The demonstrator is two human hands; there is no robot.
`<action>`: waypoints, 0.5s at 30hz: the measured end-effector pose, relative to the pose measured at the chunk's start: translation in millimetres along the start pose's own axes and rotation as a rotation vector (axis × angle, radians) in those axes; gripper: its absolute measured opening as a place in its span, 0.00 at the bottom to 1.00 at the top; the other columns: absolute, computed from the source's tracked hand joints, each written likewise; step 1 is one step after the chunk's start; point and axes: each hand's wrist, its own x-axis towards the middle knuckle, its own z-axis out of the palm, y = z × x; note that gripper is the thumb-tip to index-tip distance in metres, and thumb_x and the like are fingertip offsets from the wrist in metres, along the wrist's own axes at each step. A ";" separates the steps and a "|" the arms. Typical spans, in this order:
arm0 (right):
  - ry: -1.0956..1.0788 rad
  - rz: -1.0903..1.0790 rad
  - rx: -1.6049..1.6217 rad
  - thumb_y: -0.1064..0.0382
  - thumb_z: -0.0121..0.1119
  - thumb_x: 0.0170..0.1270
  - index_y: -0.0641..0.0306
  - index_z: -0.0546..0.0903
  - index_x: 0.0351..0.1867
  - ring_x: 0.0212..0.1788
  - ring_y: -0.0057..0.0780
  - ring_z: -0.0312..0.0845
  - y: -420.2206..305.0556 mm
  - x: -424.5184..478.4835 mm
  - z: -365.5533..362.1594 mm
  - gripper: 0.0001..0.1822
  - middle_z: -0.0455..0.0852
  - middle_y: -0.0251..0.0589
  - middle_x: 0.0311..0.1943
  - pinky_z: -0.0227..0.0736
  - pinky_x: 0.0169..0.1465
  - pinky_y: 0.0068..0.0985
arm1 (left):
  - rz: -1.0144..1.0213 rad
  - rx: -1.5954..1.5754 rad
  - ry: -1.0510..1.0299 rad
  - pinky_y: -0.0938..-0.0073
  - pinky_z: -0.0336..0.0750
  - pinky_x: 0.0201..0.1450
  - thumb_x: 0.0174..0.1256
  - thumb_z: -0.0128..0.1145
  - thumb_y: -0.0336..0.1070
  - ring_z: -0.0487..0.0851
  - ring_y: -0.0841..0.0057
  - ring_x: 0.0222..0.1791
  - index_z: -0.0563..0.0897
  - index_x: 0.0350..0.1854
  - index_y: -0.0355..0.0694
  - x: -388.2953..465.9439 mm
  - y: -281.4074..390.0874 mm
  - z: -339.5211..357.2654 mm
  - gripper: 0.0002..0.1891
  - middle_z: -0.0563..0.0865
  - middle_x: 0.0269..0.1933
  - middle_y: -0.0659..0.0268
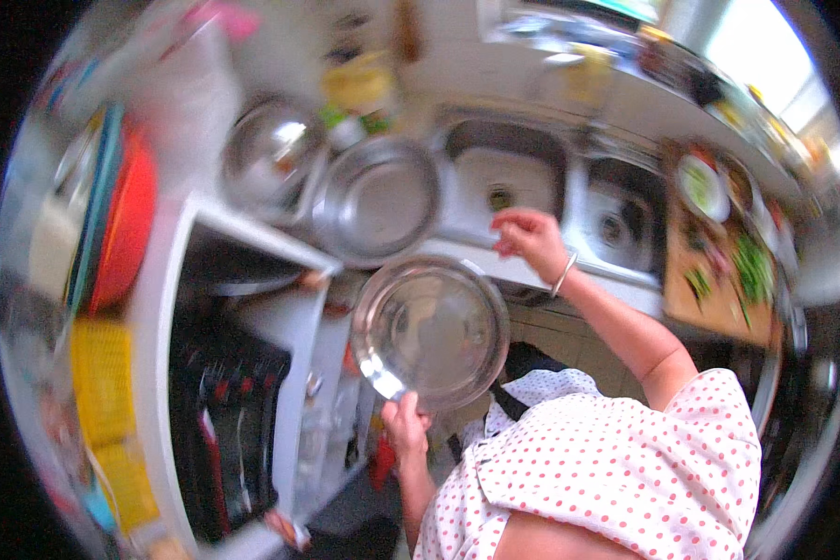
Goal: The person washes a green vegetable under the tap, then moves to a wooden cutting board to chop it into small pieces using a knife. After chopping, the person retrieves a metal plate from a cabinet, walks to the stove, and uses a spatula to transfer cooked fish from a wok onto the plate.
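My left hand (pixel 407 423) grips the rim of a round, shiny basin (pixel 430 332), which looks like metal, in front of my body. Another wide metal basin (pixel 385 199) rests on the counter just beyond it, left of the sink. My right hand (pixel 528 241), with a bangle on the wrist, is raised over the front edge of the double sink (pixel 507 164), fingers partly curled and nothing seen in them. The image is blurred by motion.
A wooden board (pixel 714 294) with cut greens and a white bowl (pixel 703 187) lies right of the sink. A domed metal vessel (pixel 273 157) stands at the back left. An open drawer or cabinet (pixel 304 392) is at my left, beyond it red (pixel 126 224) and yellow (pixel 105 378) plastic containers.
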 end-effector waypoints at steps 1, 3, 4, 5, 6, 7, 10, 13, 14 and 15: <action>0.071 0.015 -0.025 0.67 0.54 0.61 0.70 0.79 0.41 0.28 0.23 0.80 9.5 -37.9 -23.9 0.10 0.84 0.39 0.32 0.77 0.29 0.20 | -0.004 0.000 -0.060 0.81 0.57 0.10 0.57 0.54 0.35 0.66 0.82 0.11 0.69 0.21 0.40 -5.4 -0.7 4.4 0.10 0.72 0.17 0.69; 0.223 0.136 -0.066 0.67 0.54 0.61 0.69 0.80 0.39 0.27 0.21 0.79 22.7 -109.4 -73.4 0.09 0.83 0.37 0.31 0.76 0.28 0.19 | -0.080 -0.016 -0.272 0.80 0.56 0.10 0.57 0.53 0.34 0.65 0.82 0.10 0.70 0.20 0.39 -7.8 -17.0 14.2 0.10 0.72 0.16 0.68; 0.310 0.156 -0.052 0.67 0.54 0.61 0.69 0.80 0.39 0.27 0.20 0.79 30.2 -145.0 -97.2 0.09 0.83 0.37 0.30 0.76 0.28 0.19 | -0.089 0.033 -0.355 0.80 0.55 0.10 0.58 0.53 0.34 0.64 0.82 0.09 0.68 0.17 0.41 -10.5 -22.5 29.3 0.12 0.71 0.15 0.69; 0.390 0.168 -0.025 0.67 0.54 0.60 0.69 0.80 0.38 0.26 0.19 0.79 38.7 -181.7 -115.2 0.09 0.83 0.37 0.30 0.76 0.28 0.19 | -0.087 0.084 -0.434 0.81 0.54 0.09 0.58 0.52 0.34 0.64 0.82 0.09 0.66 0.15 0.43 -14.7 -28.9 42.6 0.14 0.71 0.14 0.69; 0.465 0.214 -0.049 0.67 0.53 0.61 0.69 0.80 0.38 0.28 0.19 0.79 39.4 -218.1 -132.3 0.09 0.83 0.36 0.31 0.76 0.29 0.18 | -0.088 0.178 -0.529 0.80 0.54 0.09 0.58 0.51 0.35 0.64 0.82 0.09 0.70 0.15 0.42 -23.5 -32.1 57.5 0.13 0.71 0.14 0.69; 0.545 0.261 -0.057 0.68 0.52 0.61 0.68 0.80 0.38 0.29 0.19 0.79 42.4 -252.0 -145.5 0.08 0.83 0.35 0.32 0.77 0.30 0.18 | -0.077 0.269 -0.551 0.80 0.55 0.09 0.58 0.51 0.34 0.65 0.82 0.09 0.71 0.17 0.40 -26.2 -34.5 71.5 0.12 0.72 0.15 0.68; 0.703 0.321 -0.026 0.65 0.55 0.60 0.68 0.81 0.39 0.29 0.19 0.80 38.6 -331.3 -159.7 0.10 0.84 0.37 0.32 0.77 0.30 0.19 | -0.014 0.471 -0.606 0.80 0.56 0.10 0.59 0.50 0.34 0.67 0.82 0.09 0.74 0.20 0.37 -25.4 -28.0 113.8 0.10 0.74 0.16 0.66; 0.798 0.252 0.052 0.63 0.57 0.59 0.68 0.81 0.41 0.29 0.19 0.80 38.1 -385.3 -182.4 0.12 0.84 0.37 0.32 0.76 0.30 0.19 | -0.038 0.223 -0.870 0.85 0.53 0.08 0.59 0.50 0.39 0.64 0.84 0.08 0.75 0.20 0.40 14.2 17.7 168.5 0.12 0.74 0.16 0.68; 0.836 0.240 0.091 0.63 0.57 0.59 0.68 0.80 0.41 0.29 0.19 0.80 40.5 -399.3 -187.3 0.12 0.85 0.36 0.32 0.76 0.30 0.19 | -0.200 0.065 -0.834 0.83 0.58 0.10 0.64 0.42 0.32 0.66 0.83 0.12 0.72 0.25 0.40 -22.8 40.0 183.6 0.09 0.67 0.14 0.71; 0.790 0.191 0.128 0.63 0.57 0.59 0.68 0.80 0.42 0.29 0.19 0.80 32.3 -400.7 -188.3 0.12 0.85 0.36 0.32 0.76 0.30 0.18 | -0.341 0.001 -1.053 0.82 0.58 0.17 0.57 0.47 0.30 0.65 0.80 0.16 0.69 0.25 0.43 125.4 42.3 157.3 0.03 0.72 0.22 0.71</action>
